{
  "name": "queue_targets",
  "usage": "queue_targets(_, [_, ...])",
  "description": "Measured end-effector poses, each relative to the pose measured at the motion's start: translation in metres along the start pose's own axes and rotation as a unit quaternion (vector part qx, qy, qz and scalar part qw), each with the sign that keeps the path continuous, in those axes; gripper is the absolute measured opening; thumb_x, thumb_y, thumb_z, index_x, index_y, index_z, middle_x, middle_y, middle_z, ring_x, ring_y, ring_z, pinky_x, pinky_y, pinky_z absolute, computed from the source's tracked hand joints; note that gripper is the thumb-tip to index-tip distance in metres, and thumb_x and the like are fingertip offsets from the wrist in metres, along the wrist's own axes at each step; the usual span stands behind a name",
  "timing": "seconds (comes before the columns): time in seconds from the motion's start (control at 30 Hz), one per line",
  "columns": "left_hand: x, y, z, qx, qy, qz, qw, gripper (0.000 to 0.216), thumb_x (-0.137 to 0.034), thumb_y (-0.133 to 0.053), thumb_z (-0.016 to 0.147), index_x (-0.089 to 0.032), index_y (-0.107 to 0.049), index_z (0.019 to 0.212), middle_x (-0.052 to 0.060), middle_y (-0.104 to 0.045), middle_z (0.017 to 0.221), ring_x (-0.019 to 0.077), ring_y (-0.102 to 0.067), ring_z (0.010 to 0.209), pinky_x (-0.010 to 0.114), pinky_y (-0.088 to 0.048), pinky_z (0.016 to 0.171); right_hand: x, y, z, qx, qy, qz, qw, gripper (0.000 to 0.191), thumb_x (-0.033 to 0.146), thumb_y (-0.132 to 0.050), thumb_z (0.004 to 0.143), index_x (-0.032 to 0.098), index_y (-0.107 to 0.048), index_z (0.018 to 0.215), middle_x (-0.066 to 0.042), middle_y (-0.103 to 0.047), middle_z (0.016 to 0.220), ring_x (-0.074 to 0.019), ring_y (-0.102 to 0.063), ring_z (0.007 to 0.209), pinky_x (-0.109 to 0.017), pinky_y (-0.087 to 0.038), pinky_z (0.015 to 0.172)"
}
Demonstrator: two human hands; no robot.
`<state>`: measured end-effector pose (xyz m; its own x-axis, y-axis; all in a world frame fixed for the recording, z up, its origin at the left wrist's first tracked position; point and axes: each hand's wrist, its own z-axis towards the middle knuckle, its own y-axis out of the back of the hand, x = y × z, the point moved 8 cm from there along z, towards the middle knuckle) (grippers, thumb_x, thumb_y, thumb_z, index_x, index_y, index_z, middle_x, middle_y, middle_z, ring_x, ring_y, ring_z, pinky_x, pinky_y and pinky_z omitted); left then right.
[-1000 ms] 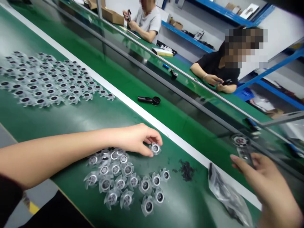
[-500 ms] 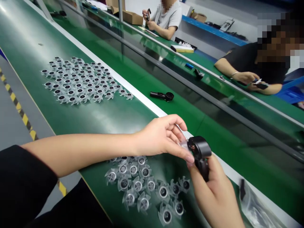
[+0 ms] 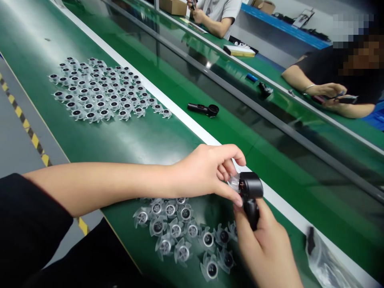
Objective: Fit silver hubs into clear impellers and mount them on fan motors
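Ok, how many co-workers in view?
2: the co-worker in the grey T-shirt, at top centre, and the co-worker in the black top, at the right edge. Others may be out of frame.

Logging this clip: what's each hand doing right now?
Left hand: closed, pinching a clear fan.
Right hand: closed, gripping a black handle.

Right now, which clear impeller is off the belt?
The impeller at the left hand's fingertips, held against the black unit gripped in the right hand. The others all lie on the belt, in the near cluster or far cluster.
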<state>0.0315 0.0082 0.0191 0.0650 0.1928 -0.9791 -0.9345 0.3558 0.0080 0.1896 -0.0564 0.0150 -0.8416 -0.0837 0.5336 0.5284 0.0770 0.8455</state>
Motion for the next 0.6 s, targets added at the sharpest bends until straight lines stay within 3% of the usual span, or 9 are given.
queue_targets(0.13, [0.000, -0.001, 0.000, 0.006, 0.000, 0.014, 1.000, 0.060, -0.020, -0.096, 0.054, -0.019, -0.063, 0.104, -0.002, -0.066, 0.085, 0.0089, -0.062, 0.075, 0.022, -0.055, 0.074, -0.008, -0.008, 0.001, 0.016, 0.029, -0.011, 0.999, 0.023, 0.044, -0.047, 0.098, 0.024, -0.059, 0.100, 0.003, -0.061, 0.055, -0.0170, -0.053, 0.039, -0.025, -0.042, 0.041])
queue_targets(0.3, [0.015, -0.002, -0.001, 0.015, 0.126, -0.088, 0.988, 0.079, -0.017, -0.099, 0.043, -0.020, -0.061, 0.112, -0.003, -0.067, 0.081, 0.0091, -0.063, 0.066, 0.025, -0.056, 0.066, 0.004, -0.003, -0.002, -0.059, 0.096, -0.174, 0.978, 0.027, 0.033, -0.040, 0.094, 0.018, -0.058, 0.108, -0.001, -0.061, 0.052, -0.0227, -0.058, 0.036, -0.028, -0.037, 0.035])
queue_targets(0.43, [0.020, -0.004, -0.001, 0.044, 0.185, -0.124, 0.974, 0.091, -0.013, -0.100, 0.037, -0.020, -0.059, 0.118, -0.002, -0.070, 0.080, 0.0110, -0.066, 0.066, 0.027, -0.057, 0.067, 0.009, -0.003, -0.008, -0.088, 0.159, -0.255, 0.950, 0.025, 0.029, -0.038, 0.096, 0.015, -0.055, 0.106, -0.001, -0.058, 0.050, -0.0225, -0.057, 0.034, -0.027, -0.034, 0.035])
queue_targets(0.6, [0.031, -0.006, -0.003, 0.043, 0.258, -0.177, 0.949, 0.085, -0.015, -0.102, 0.031, -0.019, -0.062, 0.106, -0.003, -0.073, 0.077, 0.0100, -0.068, 0.064, 0.024, -0.053, 0.065, 0.006, 0.001, -0.012, -0.126, 0.185, -0.307, 0.925, 0.025, 0.027, -0.043, 0.096, 0.013, -0.053, 0.115, -0.004, -0.063, 0.057, -0.0250, -0.061, 0.040, -0.029, -0.032, 0.039])
